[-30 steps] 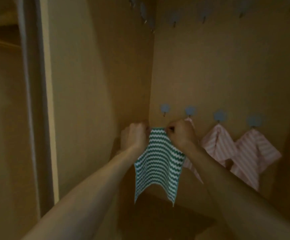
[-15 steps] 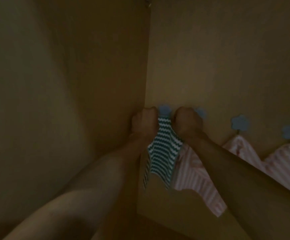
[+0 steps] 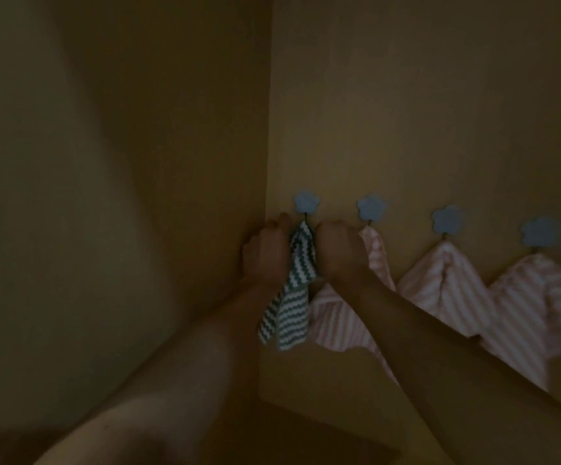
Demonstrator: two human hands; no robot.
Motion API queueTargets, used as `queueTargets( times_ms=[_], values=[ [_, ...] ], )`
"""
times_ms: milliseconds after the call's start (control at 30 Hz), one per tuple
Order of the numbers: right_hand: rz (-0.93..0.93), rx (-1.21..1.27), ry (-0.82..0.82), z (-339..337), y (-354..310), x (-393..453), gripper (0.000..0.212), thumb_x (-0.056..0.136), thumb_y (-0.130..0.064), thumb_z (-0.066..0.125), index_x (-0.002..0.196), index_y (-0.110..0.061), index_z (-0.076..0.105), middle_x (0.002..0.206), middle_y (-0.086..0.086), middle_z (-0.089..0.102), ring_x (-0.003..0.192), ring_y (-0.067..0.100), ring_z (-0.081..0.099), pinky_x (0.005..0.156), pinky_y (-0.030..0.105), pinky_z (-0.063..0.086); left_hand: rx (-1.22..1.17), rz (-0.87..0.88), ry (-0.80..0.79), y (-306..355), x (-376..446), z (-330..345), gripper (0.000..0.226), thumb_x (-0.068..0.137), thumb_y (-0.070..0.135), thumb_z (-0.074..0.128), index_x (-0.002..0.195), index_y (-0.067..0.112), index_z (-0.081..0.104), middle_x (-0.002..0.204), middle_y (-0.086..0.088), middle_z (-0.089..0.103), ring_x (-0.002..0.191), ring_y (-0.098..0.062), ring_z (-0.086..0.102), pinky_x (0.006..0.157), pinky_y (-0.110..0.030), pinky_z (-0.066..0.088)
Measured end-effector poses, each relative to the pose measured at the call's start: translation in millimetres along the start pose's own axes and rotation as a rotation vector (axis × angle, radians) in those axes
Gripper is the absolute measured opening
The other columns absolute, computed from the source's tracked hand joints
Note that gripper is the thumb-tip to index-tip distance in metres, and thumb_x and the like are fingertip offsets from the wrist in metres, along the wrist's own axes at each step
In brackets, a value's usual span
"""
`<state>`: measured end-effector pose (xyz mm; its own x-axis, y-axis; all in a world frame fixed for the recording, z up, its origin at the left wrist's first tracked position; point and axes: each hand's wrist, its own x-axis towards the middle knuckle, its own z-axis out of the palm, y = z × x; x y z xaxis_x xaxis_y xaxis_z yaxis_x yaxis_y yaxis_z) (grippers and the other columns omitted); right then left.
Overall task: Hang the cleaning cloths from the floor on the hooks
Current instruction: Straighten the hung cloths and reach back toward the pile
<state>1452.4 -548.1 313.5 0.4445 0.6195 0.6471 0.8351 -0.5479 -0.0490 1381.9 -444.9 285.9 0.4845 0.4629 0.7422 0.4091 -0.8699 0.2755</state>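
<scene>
Raised since a second ago, the green-striped cloth (image 3: 297, 263) now hangs long-axis down with its top at the corner hook (image 3: 306, 203), pinched between left hand (image 3: 267, 251) and right hand (image 3: 339, 248), equally near, beside three pink cloths (image 3: 447, 286) already hung.

The left hand (image 3: 267, 251) and right hand (image 3: 338, 251) are gripping the top of a green zigzag cloth (image 3: 294, 290) just under the leftmost blue flower hook (image 3: 307, 203) (beside the corner). Three pink striped cloths (image 3: 447, 286) are hanging from the hooks to the right.
</scene>
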Motion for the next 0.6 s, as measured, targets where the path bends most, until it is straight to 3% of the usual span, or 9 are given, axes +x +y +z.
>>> queueTargets(
  times_ms=[133, 267, 367, 467, 600],
  values=[
    [0.071, 0.052, -0.095, -9.1, -8.1, -34.2, 0.024, 0.101, -0.008, 0.039, 0.098, -0.006, 0.063, 0.107, 0.013, 0.066, 0.100, 0.023, 0.060, 0.082, 0.026, 0.038, 0.023, 0.004, -0.066, 0.2, -25.3, -20.0, 0.014, 0.099, 0.019, 0.043, 0.104, 0.011, 0.053, 0.101, -0.011, 0.059, 0.085, -0.027, 0.059, 0.063, -0.033, 0.043],
    [0.198, 0.099, -0.105, -25.9, -22.9, -72.6, 0.025, 0.099, -0.001, 0.038, 0.103, -0.001, 0.063, 0.110, 0.017, 0.065, 0.101, 0.027, 0.061, 0.074, 0.030, 0.040, -0.008, 0.019, -0.143, 2.6, -55.8, -42.9, 0.017, 0.099, 0.016, 0.043, 0.097, 0.008, 0.058, 0.098, -0.011, 0.063, 0.082, -0.023, 0.061, 0.060, -0.029, 0.039],
    [0.281, 0.112, -0.091, -45.6, -38.4, -105.8, 0.033, 0.100, 0.000, 0.031, 0.119, 0.003, 0.058, 0.124, 0.020, 0.059, 0.114, 0.028, 0.056, 0.088, 0.029, 0.041, -0.034, 0.055, -0.195, 3.8, -80.3, -67.3, 0.015, 0.097, 0.013, 0.045, 0.098, 0.008, 0.059, 0.101, -0.013, 0.065, 0.083, -0.024, 0.062, 0.061, -0.030, 0.042],
    [0.288, 0.108, -0.115, -67.1, -52.0, -139.0, 0.037, 0.101, -0.004, 0.031, 0.133, 0.009, 0.045, 0.140, 0.021, 0.047, 0.126, 0.030, 0.048, 0.102, 0.031, 0.034, -0.063, 0.015, -0.233, 9.0, -107.8, -89.7, 0.028, 0.096, 0.018, 0.045, 0.121, 0.013, 0.057, 0.123, -0.011, 0.059, 0.105, -0.029, 0.060, 0.083, -0.035, 0.051],
    [0.297, 0.095, -0.223, -96.9, -68.4, -186.8, 0.040, 0.104, -0.013, 0.034, 0.142, -0.004, 0.040, 0.140, 0.017, 0.046, 0.126, 0.025, 0.046, 0.096, 0.025, 0.035, -0.014, -0.043, -0.327, 15.8, -145.2, -121.8, 0.041, 0.097, 0.035, 0.044, 0.137, 0.025, 0.047, 0.142, -0.005, 0.048, 0.125, -0.029, 0.047, 0.103, -0.039, 0.037]
  ],
)
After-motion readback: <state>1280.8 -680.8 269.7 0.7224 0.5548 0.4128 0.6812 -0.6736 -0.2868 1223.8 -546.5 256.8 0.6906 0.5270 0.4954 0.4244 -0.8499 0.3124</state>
